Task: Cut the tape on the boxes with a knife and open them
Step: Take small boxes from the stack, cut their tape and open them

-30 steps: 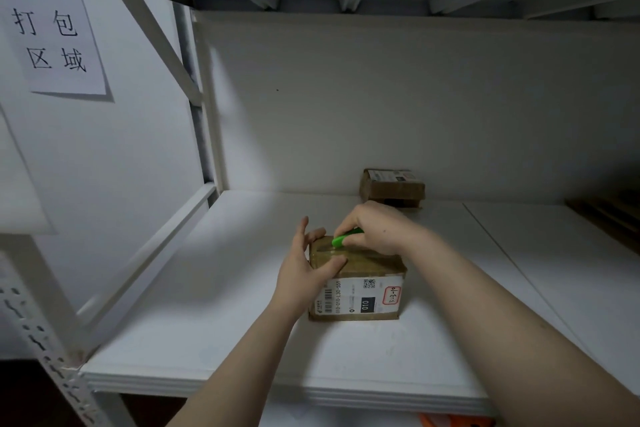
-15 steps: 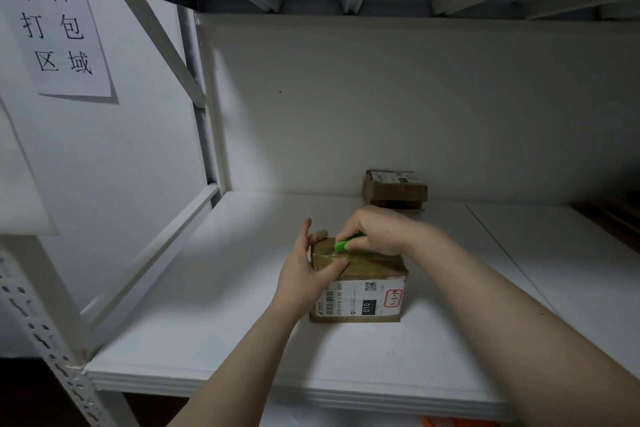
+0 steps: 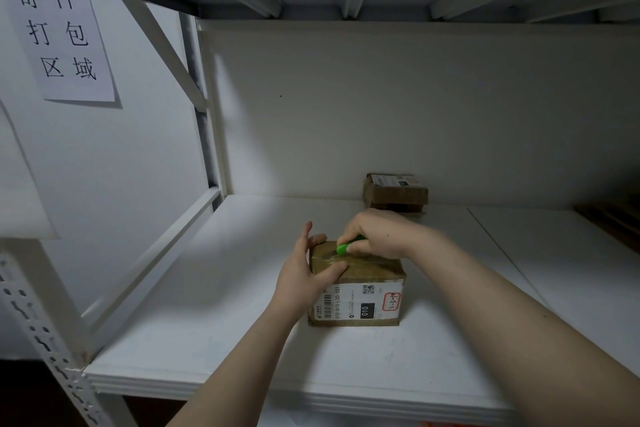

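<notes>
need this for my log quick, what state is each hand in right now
Left hand: open, straight fingers steadying the near box.
Right hand: closed on the green knife, blade on the box top.

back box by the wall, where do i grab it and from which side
Probably its left and right ends, coming from the front and above: the back box is low and wide, lies flat with its label up, and sits right by the rear wall, leaving fingers little room behind it.
</notes>
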